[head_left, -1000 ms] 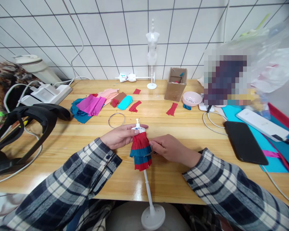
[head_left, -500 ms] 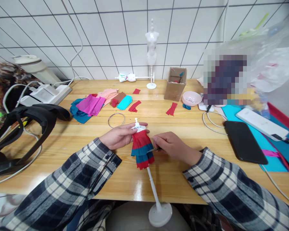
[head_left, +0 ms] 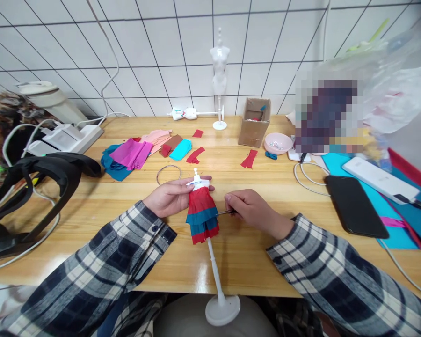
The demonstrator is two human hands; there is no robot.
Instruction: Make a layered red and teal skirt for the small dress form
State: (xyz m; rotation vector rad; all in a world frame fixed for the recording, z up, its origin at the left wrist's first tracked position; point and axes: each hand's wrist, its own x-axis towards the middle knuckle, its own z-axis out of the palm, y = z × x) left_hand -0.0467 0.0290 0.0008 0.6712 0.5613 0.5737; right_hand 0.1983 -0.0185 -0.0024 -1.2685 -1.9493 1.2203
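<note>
My left hand [head_left: 170, 195] is closed round the upper body of a small white mannequin [head_left: 200, 183], thumb in front and fingers behind. A tiered skirt of red and blue crepe paper [head_left: 201, 206] wraps the mannequin, whose stand tilts down past the table edge to a round white base [head_left: 222, 310]. In my right hand [head_left: 250, 209], closed, is a slim dark metal tool [head_left: 227, 212], perhaps tweezers or small scissors; the fingers hide most of it. Its tip reaches the right side of the blue tier. I cannot tell whether it grips the paper.
Scraps of red paper [head_left: 249, 159] and a pile of coloured crepe paper [head_left: 131, 153] lie further back. Behind are a standing mannequin [head_left: 219, 70], a cardboard box [head_left: 254, 133] and a pink bowl [head_left: 278, 143]. A phone [head_left: 356, 206] lies right, a black headset [head_left: 38, 196] left.
The mannequin and its base have shifted left and slightly up, standing a little straighter. The tool's tip has moved slightly up, still by the skirt's right side.
</note>
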